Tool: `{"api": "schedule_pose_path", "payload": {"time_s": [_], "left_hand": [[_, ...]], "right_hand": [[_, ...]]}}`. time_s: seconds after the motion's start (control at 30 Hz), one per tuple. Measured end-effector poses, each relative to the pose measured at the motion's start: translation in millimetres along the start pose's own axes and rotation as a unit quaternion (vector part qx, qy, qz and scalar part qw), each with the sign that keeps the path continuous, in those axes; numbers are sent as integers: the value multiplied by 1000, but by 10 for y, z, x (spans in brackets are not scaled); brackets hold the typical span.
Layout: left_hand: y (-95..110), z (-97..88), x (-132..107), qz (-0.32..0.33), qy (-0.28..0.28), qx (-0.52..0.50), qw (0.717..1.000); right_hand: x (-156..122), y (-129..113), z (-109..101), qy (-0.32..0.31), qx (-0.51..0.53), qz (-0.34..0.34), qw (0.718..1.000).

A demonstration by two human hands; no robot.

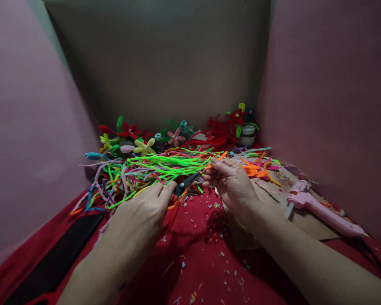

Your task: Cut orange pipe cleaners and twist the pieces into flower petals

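My left hand (152,201) is closed round the red handles of a pair of scissors (186,183), whose dark blades point right toward my other hand. Between the fingertips of my right hand (230,180) is pinched an orange pipe cleaner (222,156), and the blade tips reach right up to it. Whether the blades touch it I cannot tell. A further orange length hangs below the scissors, partly hidden by my left hand. Just behind both hands lies a heap of bright green pipe cleaners (165,163) over other colours.
A pink glue gun (324,209) rests on a cardboard sheet (317,226) at right, near orange petal-like pieces (254,170). Pipe-cleaner flowers (144,147) and a small white pot (247,134) stand at the back. A black flat object (57,254) lies left. Clippings dot the red cloth (206,258).
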State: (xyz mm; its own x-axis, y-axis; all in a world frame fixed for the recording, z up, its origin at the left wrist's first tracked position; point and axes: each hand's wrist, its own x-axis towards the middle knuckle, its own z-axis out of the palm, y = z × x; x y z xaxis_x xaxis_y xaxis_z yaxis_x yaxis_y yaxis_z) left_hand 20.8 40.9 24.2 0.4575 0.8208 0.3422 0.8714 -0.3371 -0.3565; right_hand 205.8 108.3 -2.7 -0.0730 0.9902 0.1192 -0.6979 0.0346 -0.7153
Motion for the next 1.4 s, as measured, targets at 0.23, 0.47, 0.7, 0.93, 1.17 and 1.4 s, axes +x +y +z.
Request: {"api": "schedule_pose_path", "payload": {"time_s": [0.23,0.47,0.7,0.93,1.17,1.4], "left_hand": [[49,-46,27,1,-1,-9,1000],[116,-52,59,-25,-10,24,999],[156,2,81,-11,49,89,995],[198,41,87,-38,30,92,995],[73,195,99,-18,9,-81,997],[-5,151,123,3,-7,-251,968]], "right_hand": [[-6,19,1,14,12,19,1000],[-12,-7,30,39,22,41,998],[0,-6,35,61,47,75,994],[29,19,15,50,71,84,993],[-1,-22,51,22,93,93,991],[-7,-20,48,-35,48,32,998]]}}
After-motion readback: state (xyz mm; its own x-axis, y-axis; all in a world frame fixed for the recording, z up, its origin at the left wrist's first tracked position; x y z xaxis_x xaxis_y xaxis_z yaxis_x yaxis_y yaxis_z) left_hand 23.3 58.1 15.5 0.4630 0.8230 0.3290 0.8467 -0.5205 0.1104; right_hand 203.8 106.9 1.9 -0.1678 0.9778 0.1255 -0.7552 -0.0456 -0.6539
